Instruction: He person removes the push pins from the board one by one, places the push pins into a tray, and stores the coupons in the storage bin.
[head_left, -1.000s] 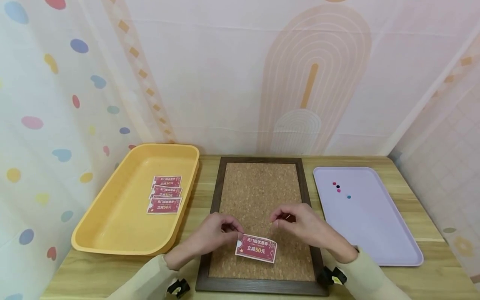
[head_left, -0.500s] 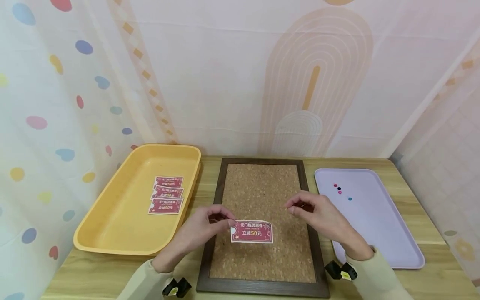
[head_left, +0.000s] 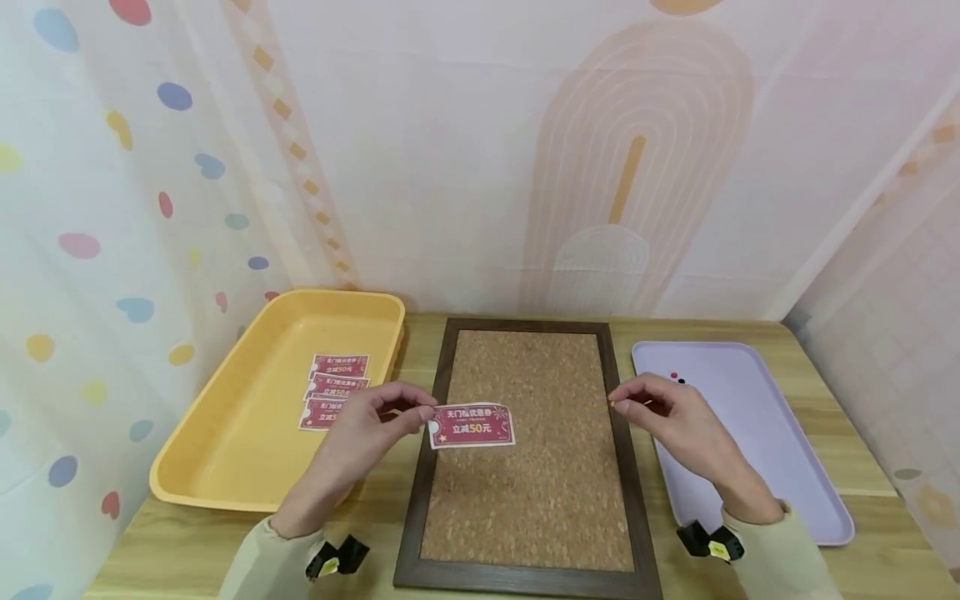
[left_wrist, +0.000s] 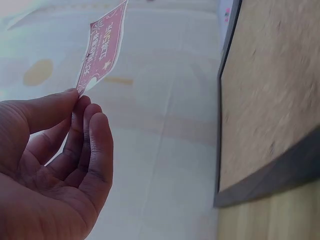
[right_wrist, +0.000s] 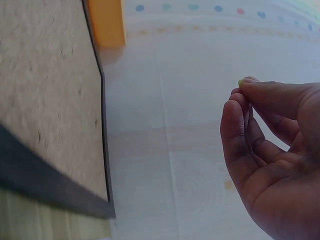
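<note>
My left hand [head_left: 351, 443] pinches the left edge of a red paper coupon [head_left: 474, 427] between thumb and fingertips. The coupon hangs in the air over the left side of a dark-framed corkboard [head_left: 532, 500]. In the left wrist view the coupon [left_wrist: 101, 47] bends slightly, held by one end. My right hand [head_left: 686, 429] is above the board's right frame and the lavender tray. Its thumb and index finger pinch a tiny yellow push pin [right_wrist: 241, 82], mostly hidden by the fingers.
At left, a yellow tray [head_left: 225, 467] holds several matching coupons [head_left: 339, 365], partly behind my left hand. At right lies a shallow lavender tray [head_left: 765, 442] with a few small pins [head_left: 674, 376], partly covered by my right hand. A patterned curtain [head_left: 442, 167] stands behind the table.
My hands have moved apart and up from the board's middle. The coupon has gone left and farther back with my left hand; the push pin has gone right with my right hand.
</note>
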